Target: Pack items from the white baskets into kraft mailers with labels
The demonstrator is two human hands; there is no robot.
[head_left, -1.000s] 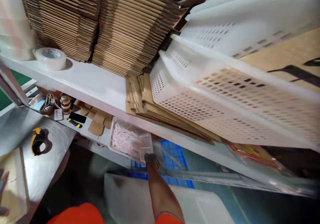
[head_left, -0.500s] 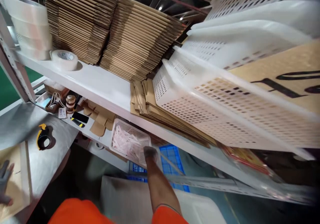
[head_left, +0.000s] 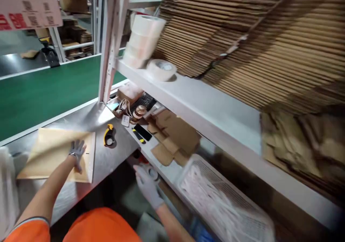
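Resting flat on the kraft envelope [head_left: 55,154], the left hand [head_left: 77,151] is seen gloved, fingers spread wide, nothing gripped. The envelope lies on the steel table [head_left: 88,121] at near left, its right edge just under the palm. A yellow-black tape cutter [head_left: 109,137] sits on the table just right of the envelope, near the left hand but not touched.

The right hand [head_left: 147,184] is held low at centre, gloved, fingers loosely open and blurred; nothing is seen gripped. It is placed just in front of the lower shelf edge [head_left: 172,172], beside a small roll-like item that cannot be made out. The envelope is well apart from the right hand, across the table corner to the left.

A white perforated basket [head_left: 223,199] of pale packets is seen on the lower shelf, right of the right hand. Flat cardboard pieces [head_left: 175,137] lie farther back on the same shelf. On the upper shelf, tape rolls [head_left: 147,37] are stacked at far left, flattened cartons [head_left: 256,44] to their right. A green conveyor belt [head_left: 45,87] runs along the far left.
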